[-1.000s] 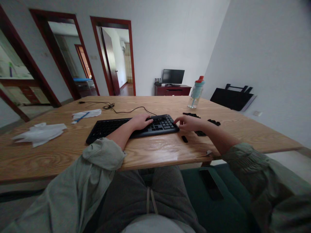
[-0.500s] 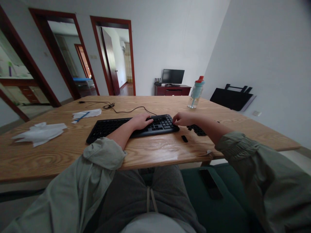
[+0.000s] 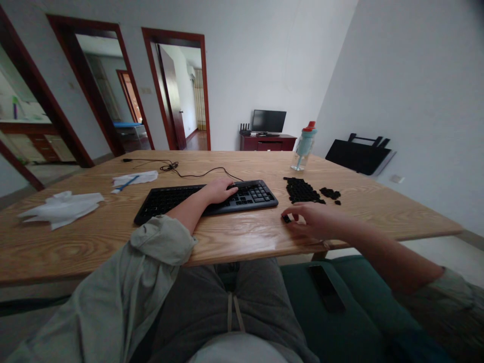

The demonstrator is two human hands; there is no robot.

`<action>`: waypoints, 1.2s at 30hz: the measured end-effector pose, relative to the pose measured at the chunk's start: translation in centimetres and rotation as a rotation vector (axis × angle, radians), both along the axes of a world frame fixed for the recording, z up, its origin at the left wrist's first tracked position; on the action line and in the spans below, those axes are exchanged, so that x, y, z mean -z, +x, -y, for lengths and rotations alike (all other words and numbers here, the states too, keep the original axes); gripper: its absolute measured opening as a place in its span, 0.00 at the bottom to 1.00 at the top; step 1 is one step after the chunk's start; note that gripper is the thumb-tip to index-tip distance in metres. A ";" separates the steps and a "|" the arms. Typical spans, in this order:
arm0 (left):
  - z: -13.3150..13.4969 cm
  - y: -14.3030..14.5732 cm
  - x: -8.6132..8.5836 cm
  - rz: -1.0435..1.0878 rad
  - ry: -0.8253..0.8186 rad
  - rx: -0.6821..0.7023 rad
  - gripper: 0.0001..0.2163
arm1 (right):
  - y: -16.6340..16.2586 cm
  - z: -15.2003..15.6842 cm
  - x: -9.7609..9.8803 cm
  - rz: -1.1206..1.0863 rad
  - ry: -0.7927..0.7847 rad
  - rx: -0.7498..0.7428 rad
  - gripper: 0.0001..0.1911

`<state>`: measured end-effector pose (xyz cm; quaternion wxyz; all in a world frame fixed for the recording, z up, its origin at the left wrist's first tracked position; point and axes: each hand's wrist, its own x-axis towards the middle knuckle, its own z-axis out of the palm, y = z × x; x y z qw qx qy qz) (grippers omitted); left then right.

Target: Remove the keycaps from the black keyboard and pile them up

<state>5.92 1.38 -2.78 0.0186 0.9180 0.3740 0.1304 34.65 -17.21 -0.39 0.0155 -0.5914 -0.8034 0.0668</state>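
Note:
A black keyboard [image 3: 181, 199] lies on the wooden table [image 3: 242, 234] in front of me. My left hand [image 3: 219, 190] rests flat on the right part of its keys, fingers stretched out. My right hand [image 3: 312, 222] is near the table's front edge, right of the keyboard, with fingertips pinched on a small black keycap [image 3: 286, 219]. A pile of loose black keycaps [image 3: 302, 190] lies behind that hand.
A teal bottle with an orange lid [image 3: 303, 145] stands behind the keycaps. White tissues [image 3: 62, 206] and a cloth with a blue pen [image 3: 132, 179] lie at left. The keyboard cable [image 3: 177, 169] coils behind. A black phone [image 3: 325, 287] lies on the green seat beside me.
My right hand has drawn back from the keyboard's right end toward the front edge and closed on the single keycap. The keycap pile has come into view. My left hand has stayed put.

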 end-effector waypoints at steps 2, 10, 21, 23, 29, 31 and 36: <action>0.1 0.0 -0.1 0.005 -0.005 0.003 0.21 | -0.6 1.4 1.6 0.024 0.097 -0.029 0.18; -0.2 -0.1 0.2 0.007 -0.006 -0.002 0.21 | 1.7 2.8 3.6 -0.091 0.157 -0.045 0.19; -0.1 -0.1 0.2 0.022 -0.033 0.012 0.21 | 8.9 6.7 4.8 -0.282 0.130 0.261 0.20; 0.0 0.0 0.1 0.020 -0.032 0.011 0.21 | 10.7 7.2 4.8 -0.308 0.123 0.324 0.19; 0.0 0.0 0.0 0.018 -0.024 -0.010 0.20 | 17.1 5.6 4.9 -0.292 0.151 0.538 0.15; -0.1 -0.1 0.1 0.019 -0.025 -0.006 0.20 | 18.8 4.0 5.1 -0.276 0.168 0.629 0.15; -0.2 -0.2 0.3 0.021 -0.027 -0.001 0.20 | 20.2 0.5 5.4 -0.258 0.260 0.648 0.12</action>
